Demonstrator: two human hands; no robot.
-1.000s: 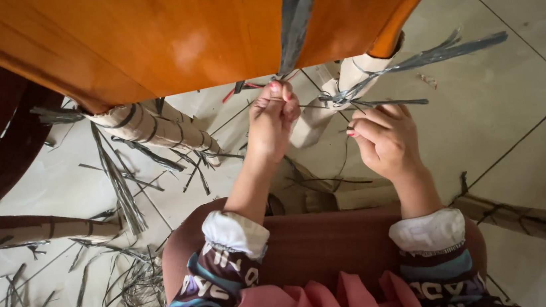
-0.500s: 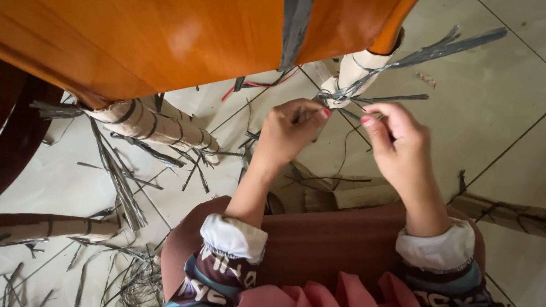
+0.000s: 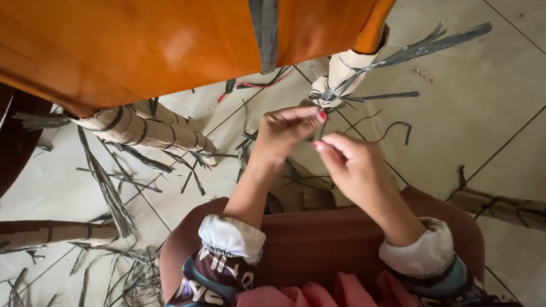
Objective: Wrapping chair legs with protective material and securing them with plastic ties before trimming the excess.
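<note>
Grey plastic strapping [image 3: 337, 89] is knotted round a paper-wrapped furniture leg [image 3: 345, 66] under the far right corner of the orange wooden desk [image 3: 141, 32], and its loose flat tails fan out to the right above the floor tiles. You have both hands raised just below that knot: your left hand [image 3: 284, 132] has its fingers [image 3: 309, 115] pinched together close to the tie, and your right hand [image 3: 354, 165] pinches beside it, thumb against forefinger. Each seems to grip a thin strand leading to the knot, though the strand itself is too fine to make out for certain, so you cannot tell exactly what either hand grasps. Holding them so near the binding looks suited to picking at or loosening it. Another wrapped leg [image 3: 144, 129] slants at the left, banded with the same dark strapping, likely packing to protect the wood. Cut strap pieces [image 3: 110, 196] lie scattered over the tiled floor [image 3: 523, 116], thickest at the lower left. A further wrapped bundle [image 3: 532, 212] lies at the right, and your reddish-brown lap [image 3: 321, 235] fills the foreground.
</note>
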